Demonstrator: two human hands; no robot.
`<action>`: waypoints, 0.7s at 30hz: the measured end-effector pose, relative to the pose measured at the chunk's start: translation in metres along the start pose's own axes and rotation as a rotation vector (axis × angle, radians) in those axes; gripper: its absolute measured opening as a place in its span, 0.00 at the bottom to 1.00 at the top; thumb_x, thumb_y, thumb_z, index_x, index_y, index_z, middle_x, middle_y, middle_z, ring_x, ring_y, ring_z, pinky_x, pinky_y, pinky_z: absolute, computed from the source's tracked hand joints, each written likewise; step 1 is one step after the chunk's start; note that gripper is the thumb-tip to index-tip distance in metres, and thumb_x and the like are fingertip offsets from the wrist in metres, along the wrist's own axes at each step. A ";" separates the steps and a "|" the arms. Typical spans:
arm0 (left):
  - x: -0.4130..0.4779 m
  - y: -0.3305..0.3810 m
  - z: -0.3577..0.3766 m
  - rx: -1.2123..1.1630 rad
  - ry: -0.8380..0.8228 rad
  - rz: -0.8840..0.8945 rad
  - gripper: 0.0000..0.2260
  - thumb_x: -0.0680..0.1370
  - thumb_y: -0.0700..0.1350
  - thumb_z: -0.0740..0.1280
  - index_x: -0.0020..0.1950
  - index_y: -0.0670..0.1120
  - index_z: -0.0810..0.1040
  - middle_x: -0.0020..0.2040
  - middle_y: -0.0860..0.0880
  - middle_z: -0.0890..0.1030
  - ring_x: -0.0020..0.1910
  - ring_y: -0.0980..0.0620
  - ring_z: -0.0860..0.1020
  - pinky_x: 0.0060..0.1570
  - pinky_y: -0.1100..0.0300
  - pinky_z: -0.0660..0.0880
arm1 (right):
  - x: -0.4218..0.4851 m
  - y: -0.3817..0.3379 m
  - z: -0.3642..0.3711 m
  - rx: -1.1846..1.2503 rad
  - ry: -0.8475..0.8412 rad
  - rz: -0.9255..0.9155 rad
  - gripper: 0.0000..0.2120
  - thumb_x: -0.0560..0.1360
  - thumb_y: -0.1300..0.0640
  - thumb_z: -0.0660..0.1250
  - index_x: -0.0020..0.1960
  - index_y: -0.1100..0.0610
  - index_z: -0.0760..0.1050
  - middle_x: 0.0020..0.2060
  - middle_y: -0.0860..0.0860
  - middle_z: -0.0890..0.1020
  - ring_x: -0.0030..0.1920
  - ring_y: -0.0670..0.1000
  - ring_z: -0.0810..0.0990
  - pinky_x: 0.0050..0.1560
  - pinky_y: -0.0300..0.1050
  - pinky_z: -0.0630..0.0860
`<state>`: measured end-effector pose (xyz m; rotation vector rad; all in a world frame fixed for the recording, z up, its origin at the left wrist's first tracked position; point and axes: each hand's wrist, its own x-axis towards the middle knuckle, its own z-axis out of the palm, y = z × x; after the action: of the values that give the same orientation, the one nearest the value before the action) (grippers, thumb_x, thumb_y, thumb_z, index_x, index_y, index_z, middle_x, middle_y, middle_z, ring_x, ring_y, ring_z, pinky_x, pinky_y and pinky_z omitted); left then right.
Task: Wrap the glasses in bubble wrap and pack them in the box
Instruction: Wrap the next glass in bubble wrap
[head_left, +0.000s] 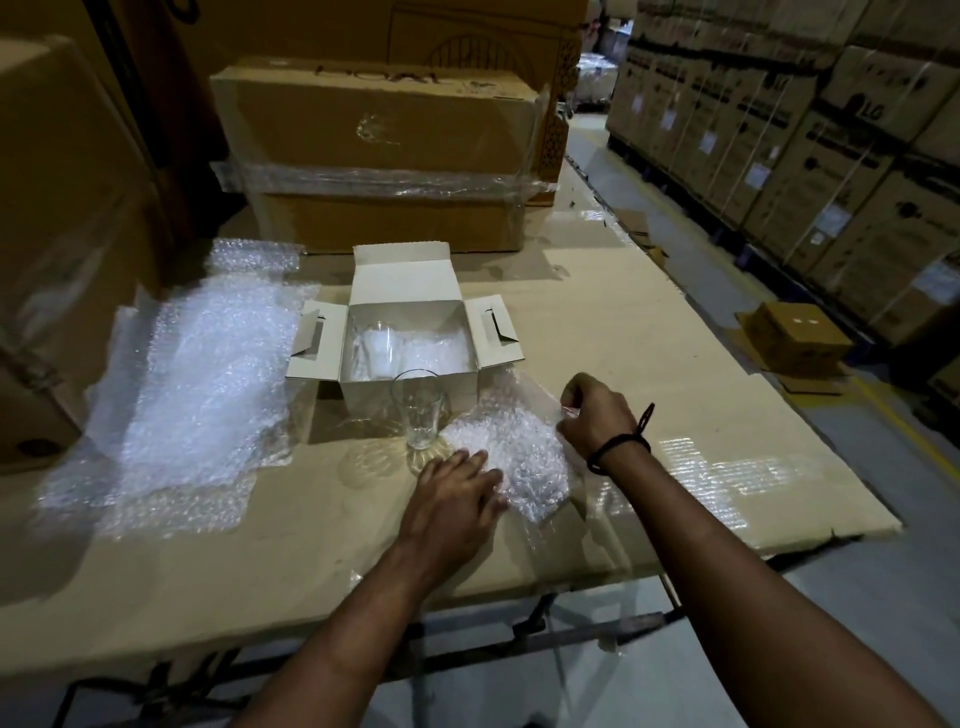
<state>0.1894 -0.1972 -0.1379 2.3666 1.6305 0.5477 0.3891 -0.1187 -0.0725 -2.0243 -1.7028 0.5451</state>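
Left hand (457, 493): fingers straight, pressed flat on the near-left part of a small clear sheet of bubble wrap (511, 447). Right hand (592, 415): fingers curled, pinching the sheet's far-right edge, which is raised a little.

The sheet lies near the front edge of the cardboard-covered worktop (649, 322), right of centre. Just beside its left edge stands a bare, clear drinking glass (418, 410), upright, just in front of the open white cardboard box (363, 402). A second clear glass (376, 343) sits in the box's left side with white wrap beside it. Whether it is wrapped cannot be told.

Handling, as judged: the glass is fragile and smooth, likely slippery. Grip it round the body, not the rim. The wrap is light, soft and springy, so it needs pinning while rolling.

Count: two glasses, one box, one sheet under the hands. A loose pile of bubble wrap (208, 374) lies toward the left edge, its sheets not countable.
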 end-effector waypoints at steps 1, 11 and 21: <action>0.000 0.000 0.000 -0.008 0.007 0.004 0.18 0.81 0.56 0.58 0.69 0.53 0.74 0.75 0.50 0.68 0.75 0.50 0.62 0.72 0.52 0.54 | -0.006 -0.003 0.000 0.004 0.028 -0.073 0.15 0.68 0.66 0.67 0.45 0.48 0.70 0.45 0.50 0.81 0.44 0.56 0.79 0.40 0.45 0.76; -0.003 -0.007 -0.002 -0.307 0.255 -0.162 0.16 0.79 0.42 0.62 0.66 0.43 0.77 0.68 0.44 0.76 0.69 0.46 0.71 0.68 0.61 0.60 | -0.053 -0.008 0.036 -0.465 0.201 -0.780 0.22 0.52 0.61 0.79 0.45 0.55 0.81 0.27 0.52 0.80 0.30 0.58 0.79 0.29 0.44 0.72; -0.002 -0.009 0.003 -0.135 0.200 -0.142 0.30 0.68 0.31 0.66 0.69 0.50 0.76 0.62 0.42 0.78 0.59 0.39 0.76 0.54 0.47 0.74 | -0.065 0.009 0.035 -0.367 -0.241 -0.804 0.18 0.68 0.44 0.66 0.55 0.49 0.79 0.53 0.46 0.83 0.59 0.51 0.77 0.56 0.50 0.73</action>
<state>0.1826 -0.1957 -0.1441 2.1384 1.7661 0.8598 0.3660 -0.1814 -0.1049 -1.3022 -2.6930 0.2041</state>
